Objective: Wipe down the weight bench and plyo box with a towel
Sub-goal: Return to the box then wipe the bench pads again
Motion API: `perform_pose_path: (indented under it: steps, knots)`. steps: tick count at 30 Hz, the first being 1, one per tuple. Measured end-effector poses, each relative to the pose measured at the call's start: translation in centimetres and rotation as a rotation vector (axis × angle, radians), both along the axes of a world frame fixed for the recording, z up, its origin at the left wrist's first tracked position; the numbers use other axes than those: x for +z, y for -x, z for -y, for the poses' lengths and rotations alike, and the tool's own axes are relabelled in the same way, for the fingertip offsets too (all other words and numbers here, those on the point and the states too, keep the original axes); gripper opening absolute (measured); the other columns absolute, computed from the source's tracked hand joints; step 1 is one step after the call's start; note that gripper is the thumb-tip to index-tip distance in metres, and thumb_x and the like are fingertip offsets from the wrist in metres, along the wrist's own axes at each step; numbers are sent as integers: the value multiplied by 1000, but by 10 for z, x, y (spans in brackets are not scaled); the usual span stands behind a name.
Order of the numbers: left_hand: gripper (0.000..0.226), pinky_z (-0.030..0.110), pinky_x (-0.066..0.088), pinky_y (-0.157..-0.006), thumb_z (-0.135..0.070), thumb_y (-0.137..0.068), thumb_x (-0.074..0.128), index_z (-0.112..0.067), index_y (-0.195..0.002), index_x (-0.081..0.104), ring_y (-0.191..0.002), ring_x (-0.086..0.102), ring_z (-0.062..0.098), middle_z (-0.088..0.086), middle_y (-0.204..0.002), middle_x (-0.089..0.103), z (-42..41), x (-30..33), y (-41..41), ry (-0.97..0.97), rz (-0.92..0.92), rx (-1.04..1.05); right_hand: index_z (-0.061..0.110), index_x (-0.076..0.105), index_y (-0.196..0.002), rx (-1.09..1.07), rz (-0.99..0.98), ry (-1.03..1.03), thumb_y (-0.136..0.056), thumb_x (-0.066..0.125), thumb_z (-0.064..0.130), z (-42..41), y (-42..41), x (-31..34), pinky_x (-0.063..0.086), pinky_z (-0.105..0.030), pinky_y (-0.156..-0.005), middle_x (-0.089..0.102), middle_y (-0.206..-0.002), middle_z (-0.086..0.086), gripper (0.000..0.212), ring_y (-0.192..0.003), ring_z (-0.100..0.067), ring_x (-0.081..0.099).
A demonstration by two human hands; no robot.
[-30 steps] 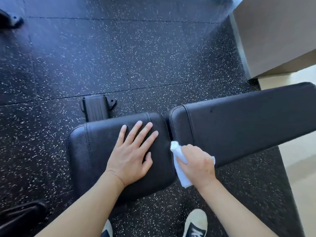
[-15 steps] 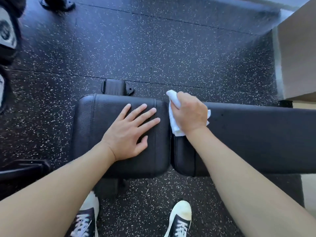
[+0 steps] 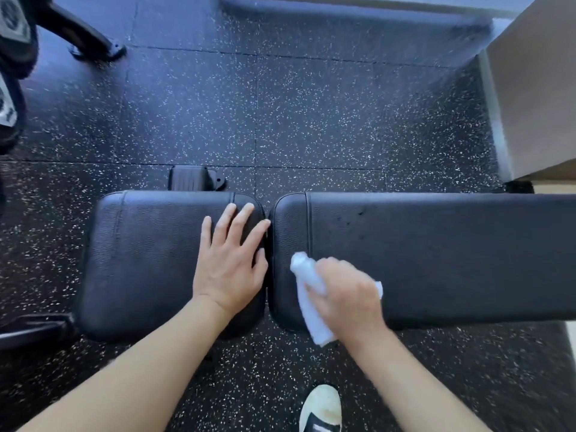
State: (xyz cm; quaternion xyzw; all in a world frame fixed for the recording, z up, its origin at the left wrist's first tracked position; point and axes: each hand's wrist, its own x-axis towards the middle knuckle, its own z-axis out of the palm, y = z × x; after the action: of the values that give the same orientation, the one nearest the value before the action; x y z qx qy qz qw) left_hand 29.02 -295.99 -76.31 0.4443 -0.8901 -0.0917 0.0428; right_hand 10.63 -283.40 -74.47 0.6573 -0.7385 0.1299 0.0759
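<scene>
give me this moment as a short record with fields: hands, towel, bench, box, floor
left hand: flat on the seat pad, fingers spread
right hand: grips the towel
towel: white, bunched, on the long pad near the gap
box: tan, far right, untouched
floor: black speckled rubber
shoe: below the bench

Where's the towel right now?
In the head view, the towel is gripped in the right hand, on the near left end of the long bench pad, beside the gap.
</scene>
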Motion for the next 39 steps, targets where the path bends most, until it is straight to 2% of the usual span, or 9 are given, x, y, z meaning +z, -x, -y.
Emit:
perform_pose_path:
  steps: [4,10,14,21,23,25,28,32,39]
  knots:
    - [54,63,17,-127,-37,-93,53,-27,-145,61,-155,33,37,8,-164,41,-1,-3,2,56,-24,1,22,38,-75,-448,264,56,-81,83,12,32,57,-7,26,-27,-47,38,-61,2,46,-51,-29,38]
    - [55,63,17,-127,-37,-92,51,-27,-145,61,-154,33,37,9,-164,42,0,-9,1,85,-27,1,16,52,-74,-306,294,104,-84,55,26,97,-4,-18,26,-28,-49,51,-64,-1,14,-54,-27,51]
    - [56,64,20,-125,-38,-92,50,-26,-146,62,-155,32,38,9,-164,41,-2,-11,-1,97,-18,0,16,53,-75,-194,251,94,-83,66,23,97,3,-19,30,-28,-46,52,-64,-1,16,-54,-27,53]
    - [55,65,20,-125,-36,-91,52,-25,-143,65,-153,36,40,11,-162,44,-1,-11,3,117,-55,-3,16,51,-86,-670,259,-28,-99,57,24,99,126,-8,29,-37,-63,64,-85,-12,16,-79,-42,62]
    - [55,65,20,-125,-36,-91,53,-25,-143,65,-153,35,39,11,-162,44,-1,-11,2,111,-53,2,17,62,-95,-638,186,-54,-93,60,16,110,102,-7,29,-35,-59,63,-82,-9,3,-73,-38,63]
    - [55,65,20,-125,-36,-91,52,-26,-143,64,-153,35,39,10,-163,44,-1,-10,3,107,-55,0,28,70,-102,-529,106,-45,-86,66,16,120,56,-12,27,-31,-52,60,-75,-1,21,-63,-30,62]
    - [55,65,19,-126,-37,-92,52,-25,-144,64,-154,34,39,11,-163,43,0,-10,3,104,-55,1,21,63,-85,-388,193,5,-82,66,23,134,3,-16,33,-31,-47,58,-71,0,4,-60,-26,60]
    - [55,65,19,-126,-36,-91,52,-25,-144,64,-154,34,39,11,-163,43,0,-11,2,111,-55,-4,17,55,-80,-266,275,75,-79,73,21,128,-3,-14,33,-32,-48,56,-70,0,18,-60,-27,56]
    - [54,65,20,-125,-34,-91,56,-25,-143,64,-152,35,40,11,-162,44,0,-10,3,114,-59,0,17,56,-73,-278,199,97,-85,72,10,-3,26,-20,34,-35,-47,43,-65,3,21,-57,-21,43]
